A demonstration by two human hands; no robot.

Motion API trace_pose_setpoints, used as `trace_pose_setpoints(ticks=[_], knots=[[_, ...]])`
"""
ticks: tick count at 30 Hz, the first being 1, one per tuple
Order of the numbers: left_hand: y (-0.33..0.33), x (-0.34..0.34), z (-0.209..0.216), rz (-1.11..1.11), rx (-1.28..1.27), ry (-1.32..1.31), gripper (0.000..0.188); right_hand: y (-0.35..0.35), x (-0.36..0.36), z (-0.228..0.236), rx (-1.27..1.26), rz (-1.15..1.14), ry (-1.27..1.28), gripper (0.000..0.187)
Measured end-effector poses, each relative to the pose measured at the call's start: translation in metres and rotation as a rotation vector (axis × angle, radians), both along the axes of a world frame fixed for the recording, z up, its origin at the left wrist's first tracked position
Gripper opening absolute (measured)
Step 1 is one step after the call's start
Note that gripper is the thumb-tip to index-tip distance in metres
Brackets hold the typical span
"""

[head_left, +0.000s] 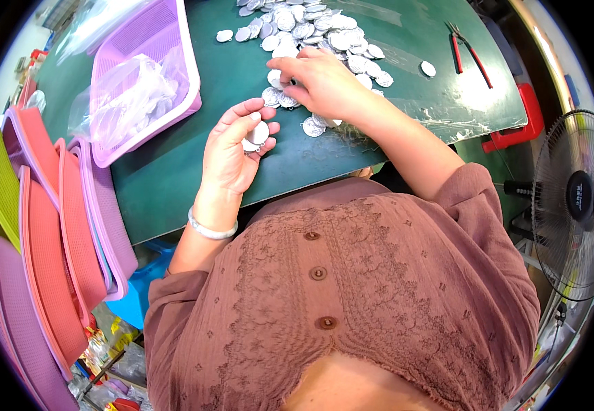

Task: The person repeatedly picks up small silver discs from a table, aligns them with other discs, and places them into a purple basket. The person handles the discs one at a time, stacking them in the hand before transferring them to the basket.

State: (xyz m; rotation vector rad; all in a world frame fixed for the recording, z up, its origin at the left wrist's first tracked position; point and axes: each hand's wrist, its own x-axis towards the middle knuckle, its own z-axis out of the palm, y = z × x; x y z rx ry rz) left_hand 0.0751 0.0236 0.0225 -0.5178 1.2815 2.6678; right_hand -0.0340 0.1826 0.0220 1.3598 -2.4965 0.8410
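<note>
My left hand [227, 154] is raised at the table's near edge, closed on a few round silver medallions [258, 133] with small loops, pinched between thumb and fingers. My right hand [324, 82] reaches over a heap of similar silver medallions [338, 38]. Its fingers are bent and its thumb stands apart from them, near one medallion [274, 78] at the heap's left side. Whether the fingertips touch that piece is hard to see. The palm and forearm hide part of the heap. A single medallion [312, 127] lies flat just below my right hand.
The green table [173, 192] carries a purple plastic basket [191, 65] with clear bags [136, 89] at left. Red-handled pliers [471, 58] and a loose medallion [427, 68] lie at right. Stacked baskets [50, 253] stand left of the table, and a fan [571, 198] stands right.
</note>
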Motion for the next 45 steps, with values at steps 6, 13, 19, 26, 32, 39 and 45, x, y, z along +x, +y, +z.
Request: trace_pose_setpoints(ticks=[6, 13, 19, 26, 32, 39, 45], knots=[[0.000, -0.003, 0.000, 0.026, -0.042, 0.012, 0.022, 0.002, -0.004, 0.000, -0.214, 0.009, -0.112, 0.034], [0.008, -0.007, 0.007, -0.009, -0.382, 0.171, 0.015, 0.010, 0.022, 0.031, -0.259, 0.149, -0.355, 0.039], [0.008, -0.007, 0.001, -0.057, -0.113, 0.099, 0.010, 0.018, 0.029, 0.031, -0.547, 0.143, -0.916, 0.037], [0.011, -0.006, 0.000, -0.094, 0.134, 0.008, 0.012, 0.024, 0.036, 0.021, -0.653, 0.198, -1.054, 0.038], [0.013, -0.004, 0.003, -0.079, 0.053, 0.038, 0.010, 0.024, 0.040, 0.022, -0.698, 0.135, -1.102, 0.040], [0.015, -0.003, 0.003, -0.062, -0.077, 0.096, 0.008, 0.024, 0.040, 0.016, -0.692, 0.102, -1.059, 0.042], [0.015, -0.001, 0.004, -0.042, -0.040, 0.103, 0.010, 0.025, 0.044, 0.013, -0.653, 0.109, -0.872, 0.040]])
